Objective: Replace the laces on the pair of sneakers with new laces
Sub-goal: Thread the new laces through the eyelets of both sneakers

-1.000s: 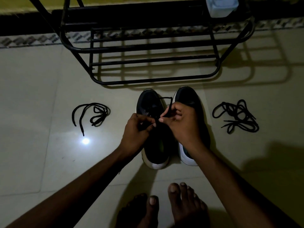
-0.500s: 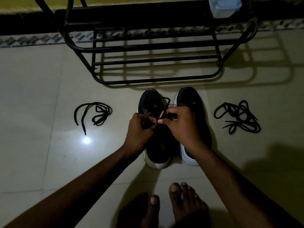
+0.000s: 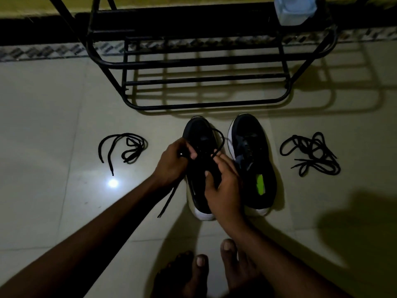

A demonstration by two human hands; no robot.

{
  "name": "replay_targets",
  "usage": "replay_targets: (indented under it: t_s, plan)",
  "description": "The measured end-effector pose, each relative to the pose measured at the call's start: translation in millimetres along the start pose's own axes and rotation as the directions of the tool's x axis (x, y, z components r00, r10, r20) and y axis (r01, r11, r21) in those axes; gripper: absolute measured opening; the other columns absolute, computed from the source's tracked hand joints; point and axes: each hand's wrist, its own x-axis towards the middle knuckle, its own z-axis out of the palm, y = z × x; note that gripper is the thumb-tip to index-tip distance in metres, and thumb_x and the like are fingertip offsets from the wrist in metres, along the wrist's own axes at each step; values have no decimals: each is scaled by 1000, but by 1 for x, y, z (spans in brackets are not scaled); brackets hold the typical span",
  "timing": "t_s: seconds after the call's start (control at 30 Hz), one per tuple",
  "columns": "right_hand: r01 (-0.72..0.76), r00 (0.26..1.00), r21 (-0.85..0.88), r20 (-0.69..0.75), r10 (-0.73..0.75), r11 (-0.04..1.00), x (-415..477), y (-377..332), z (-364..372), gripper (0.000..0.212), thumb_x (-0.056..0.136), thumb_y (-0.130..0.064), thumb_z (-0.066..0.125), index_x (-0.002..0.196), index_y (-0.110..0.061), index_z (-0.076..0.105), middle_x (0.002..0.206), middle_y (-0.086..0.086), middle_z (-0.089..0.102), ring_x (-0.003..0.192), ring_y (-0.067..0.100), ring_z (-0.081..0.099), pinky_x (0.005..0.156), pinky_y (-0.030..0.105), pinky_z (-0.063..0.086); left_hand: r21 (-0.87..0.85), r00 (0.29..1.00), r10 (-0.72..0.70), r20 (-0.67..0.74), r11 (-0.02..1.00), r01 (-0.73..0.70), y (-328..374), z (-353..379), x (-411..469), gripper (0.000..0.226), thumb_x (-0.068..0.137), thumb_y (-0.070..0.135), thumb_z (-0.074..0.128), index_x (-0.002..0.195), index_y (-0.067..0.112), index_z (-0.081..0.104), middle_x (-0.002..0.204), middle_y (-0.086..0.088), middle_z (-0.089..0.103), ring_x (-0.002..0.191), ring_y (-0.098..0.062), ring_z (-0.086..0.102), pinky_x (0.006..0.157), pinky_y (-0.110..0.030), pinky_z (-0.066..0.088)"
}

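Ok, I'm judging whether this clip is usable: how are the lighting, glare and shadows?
Head view: dim overall; a bright glare spot on the glossy floor; the rack casts barred shadows across it; a big shadow fills the lower right; the black lace barely separates from the dark shoe under it.

Left sneaker (image 3: 199, 134), right sneaker (image 3: 253, 147): black, white-soled, side by side on tiled floor (image 3: 43, 125). Left hand (image 3: 171, 162) pinches looped lace (image 3: 223, 139); right hand (image 3: 223, 188) grips left sneaker. Single lace (image 3: 120, 147) at left, tangled laces (image 3: 311, 153) at right. Metal rack (image 3: 204, 61) behind.
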Motion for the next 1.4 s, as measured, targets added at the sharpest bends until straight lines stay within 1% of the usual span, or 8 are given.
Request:
replay_targets:
  t_s: [0.17,0.27,0.37,0.47,0.6,0.73,1.2,1.4]
  plan:
    - [20,1000,17,-10,-20,1000,-5,-1,-4,54,89,12,51,140,-5,56,148,3,52,139,15,44,111,8,30,-619,976,-149,-159,785,19,13,-21,-8,24,97,-11,35,92,9,47,84,-21,65,89,-37,73,81,-40,60]
    - [42,999,1,15,-42,999,-4,-4,-3,61,86,17,48,141,-7,55,149,0,51,138,14,46,113,27,42,-789,961,-231,-150,613,24,18,-42,-14,23,95,-6,32,89,12,44,71,-8,51,63,-24,58,59,-33,52]
    - [35,999,-27,-9,-35,999,-5,-5,-1,64,82,19,47,141,-5,55,149,2,51,138,14,45,113,33,43,-182,977,-100,-189,981,65,18,-59,-22,17,99,5,46,84,13,51,70,-2,58,59,-18,47,53,-30,38]
    - [10,999,-46,-34,-12,999,-5,-8,0,63,82,19,46,140,-3,55,149,4,51,139,16,44,114,38,42,484,986,-82,148,875,0,23,-71,-33,34,98,42,62,77,16,68,77,-2,72,77,-15,66,75,-36,53]
    - [-32,998,-67,-61,28,997,-4,-10,1,65,82,19,45,143,-4,52,150,6,49,141,20,43,119,33,34,167,749,-58,660,983,-72,42,-83,-52,24,100,21,63,84,18,79,60,-13,57,51,-21,43,52,-26,34]
    - [-45,995,-63,-90,40,997,-4,-12,3,67,82,22,44,143,-4,51,151,9,47,141,22,43,117,15,25,0,628,55,776,996,-87,41,-82,-58,23,102,19,59,92,14,79,66,-21,52,64,-41,43,62,-46,34]
    - [535,838,-117,196,-509,837,2,-6,-40,26,90,-1,49,96,0,75,98,13,61,89,24,60,78,25,50,63,720,173,673,956,-288,31,-48,-60,9,92,18,73,96,15,81,95,11,76,93,-8,70,78,-19,52]
    - [724,658,-246,528,-537,645,15,0,-58,33,78,-2,49,97,-8,76,103,6,68,97,26,62,78,35,50,340,968,192,162,910,-237,6,-56,-36,10,96,13,69,101,20,73,100,10,74,65,-4,72,66,-23,57]
